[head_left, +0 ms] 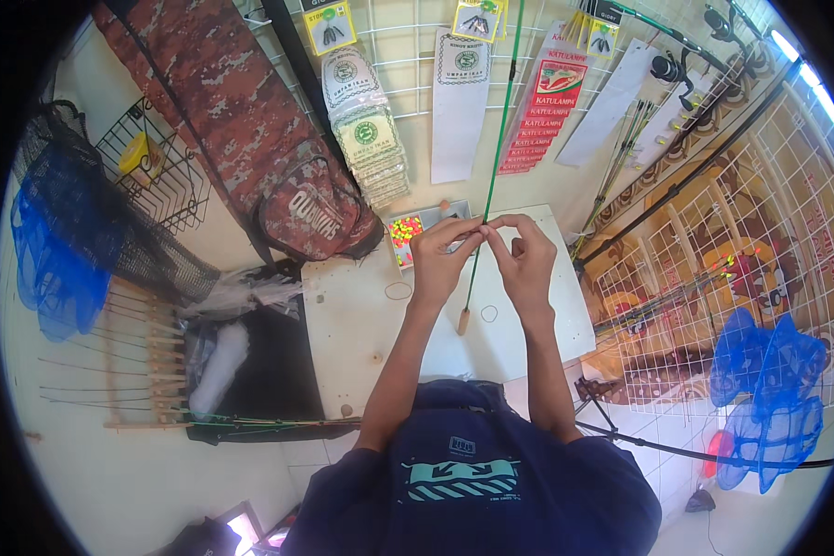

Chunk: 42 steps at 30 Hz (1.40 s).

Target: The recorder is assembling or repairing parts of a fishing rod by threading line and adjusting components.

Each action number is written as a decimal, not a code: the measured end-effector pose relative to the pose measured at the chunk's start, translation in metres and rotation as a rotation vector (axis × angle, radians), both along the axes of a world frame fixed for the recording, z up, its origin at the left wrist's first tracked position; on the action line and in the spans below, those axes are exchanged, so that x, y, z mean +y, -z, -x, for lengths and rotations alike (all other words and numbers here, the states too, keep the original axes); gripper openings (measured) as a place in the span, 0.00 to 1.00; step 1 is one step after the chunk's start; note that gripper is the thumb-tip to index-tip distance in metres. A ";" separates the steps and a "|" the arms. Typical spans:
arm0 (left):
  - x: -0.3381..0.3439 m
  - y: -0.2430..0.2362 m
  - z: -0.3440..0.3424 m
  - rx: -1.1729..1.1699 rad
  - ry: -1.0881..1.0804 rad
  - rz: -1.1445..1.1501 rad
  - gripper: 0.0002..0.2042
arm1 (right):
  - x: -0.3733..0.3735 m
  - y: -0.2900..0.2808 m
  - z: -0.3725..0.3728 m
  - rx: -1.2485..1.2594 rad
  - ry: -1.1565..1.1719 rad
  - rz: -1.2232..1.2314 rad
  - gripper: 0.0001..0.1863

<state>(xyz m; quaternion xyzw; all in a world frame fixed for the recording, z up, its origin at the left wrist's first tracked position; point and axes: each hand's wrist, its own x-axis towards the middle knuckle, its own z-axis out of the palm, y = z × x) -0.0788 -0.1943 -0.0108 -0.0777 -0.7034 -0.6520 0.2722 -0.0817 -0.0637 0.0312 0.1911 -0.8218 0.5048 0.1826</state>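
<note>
Bench [343, 315] before person [473, 510]. On its far part, beyond left hand [438, 255]: tray [431, 218], small pieces [405, 232] in left section. One loop [399, 298] left of left forearm; second loop between forearms, right of rod handle [463, 322]. Rod [503, 130] running from handle, between hands, toward wall grid [417, 93]. Behind bench, left to right: packets [366, 125], card strip [459, 120], packet strip [544, 111], reels [672, 69]. Left of these: bag [241, 111], then wire basket [190, 199], net [60, 232] outermost. Right of bench: second grid [663, 278], nets [769, 398] at near end.

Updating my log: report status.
Left hand, right hand: fingertips together at green rod. Tan handle toward wearer. No obstruction seen; bright pieces beyond left hand.
</note>
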 end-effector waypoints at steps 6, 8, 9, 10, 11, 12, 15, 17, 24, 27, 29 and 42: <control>0.003 0.008 0.003 0.012 0.005 -0.090 0.11 | -0.003 0.000 0.000 -0.100 0.044 0.114 0.07; 0.002 0.006 0.002 0.012 -0.003 -0.075 0.11 | -0.001 0.000 0.001 -0.091 0.027 0.108 0.07; 0.002 0.005 0.001 0.010 -0.011 -0.060 0.11 | -0.001 0.001 0.002 -0.076 0.027 0.084 0.07; 0.002 0.004 0.001 0.009 -0.015 -0.045 0.11 | -0.001 0.002 0.002 -0.060 0.029 0.060 0.07; 0.002 0.003 0.001 0.008 -0.030 -0.021 0.11 | -0.001 -0.002 0.001 -0.043 0.025 0.025 0.07; 0.003 0.003 0.002 0.008 -0.028 -0.021 0.11 | -0.001 -0.002 0.001 -0.043 0.027 0.025 0.07; 0.003 0.004 0.002 0.000 -0.048 -0.034 0.11 | -0.003 -0.003 0.000 0.000 -0.004 -0.037 0.06; 0.003 0.004 0.002 0.017 -0.050 -0.035 0.10 | -0.003 0.000 0.002 0.034 -0.011 -0.041 0.06; 0.004 0.007 0.005 0.000 -0.074 -0.014 0.10 | -0.006 0.001 0.005 -0.018 -0.037 -0.044 0.06; 0.004 0.009 0.006 0.016 -0.069 -0.064 0.10 | -0.008 0.007 0.010 0.037 -0.043 -0.003 0.07; 0.003 0.007 0.005 0.007 -0.079 -0.047 0.10 | -0.009 0.006 0.009 0.002 -0.031 -0.001 0.07; -0.002 -0.015 -0.015 0.003 -0.029 0.061 0.10 | -0.017 0.024 -0.003 -0.273 -0.138 0.618 0.06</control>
